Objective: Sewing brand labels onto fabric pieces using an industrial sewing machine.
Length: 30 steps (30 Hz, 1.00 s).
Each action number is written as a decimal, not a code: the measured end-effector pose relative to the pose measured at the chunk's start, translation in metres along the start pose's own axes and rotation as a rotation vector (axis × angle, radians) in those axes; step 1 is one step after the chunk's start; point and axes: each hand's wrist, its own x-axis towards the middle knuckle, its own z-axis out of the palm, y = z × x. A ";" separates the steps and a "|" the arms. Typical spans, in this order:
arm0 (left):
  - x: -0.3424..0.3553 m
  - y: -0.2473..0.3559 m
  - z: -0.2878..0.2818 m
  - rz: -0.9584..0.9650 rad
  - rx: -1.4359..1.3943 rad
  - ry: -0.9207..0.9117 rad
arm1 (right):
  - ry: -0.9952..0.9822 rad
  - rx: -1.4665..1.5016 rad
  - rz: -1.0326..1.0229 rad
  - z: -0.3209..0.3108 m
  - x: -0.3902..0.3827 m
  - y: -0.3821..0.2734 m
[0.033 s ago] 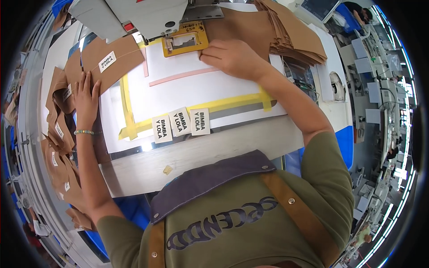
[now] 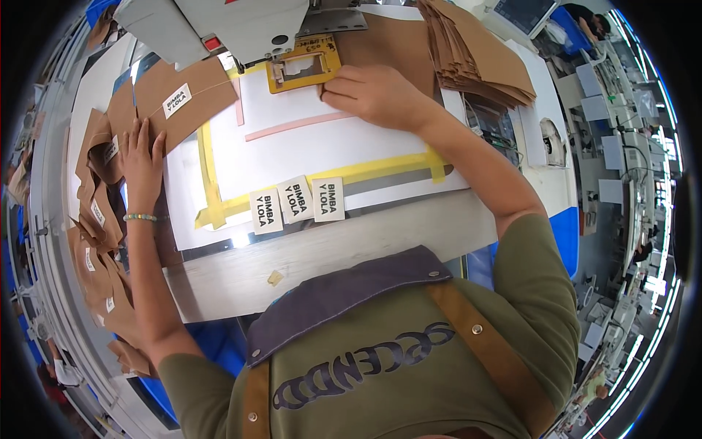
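My left hand lies flat with fingers apart on a brown fabric piece that bears a white label. My right hand has its fingers curled and pressed together at the near-left corner of another brown fabric piece, a bit of which shows at the fingertips. Just left of those fingertips sits a yellow frame with a rectangular window, beneath the head of a white sewing machine. The hand covers part of the second piece.
White sheeting with yellow tape and pink strips covers the work surface. Several loose white labels lie at its near edge. A brown stack stands far right; labelled brown pieces hang at the left edge.
My right hand has shifted slightly left, and the brown piece at its fingers has moved a little with it. My left hand stays almost in place.
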 end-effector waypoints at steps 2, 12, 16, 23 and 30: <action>0.006 0.038 -0.022 0.093 -0.077 0.069 | -0.006 -0.006 -0.102 0.009 0.010 -0.002; -0.014 0.197 -0.089 0.481 -0.536 -0.190 | 0.033 0.098 -0.186 0.041 0.053 -0.014; -0.016 0.191 -0.091 0.491 -0.464 -0.238 | -0.249 0.112 0.158 -0.002 0.003 -0.006; -0.021 0.186 -0.085 0.445 -0.379 -0.222 | -0.181 0.071 0.347 -0.020 -0.066 -0.002; -0.022 0.185 -0.084 0.408 -0.481 -0.191 | -0.113 0.242 0.475 -0.039 -0.068 -0.017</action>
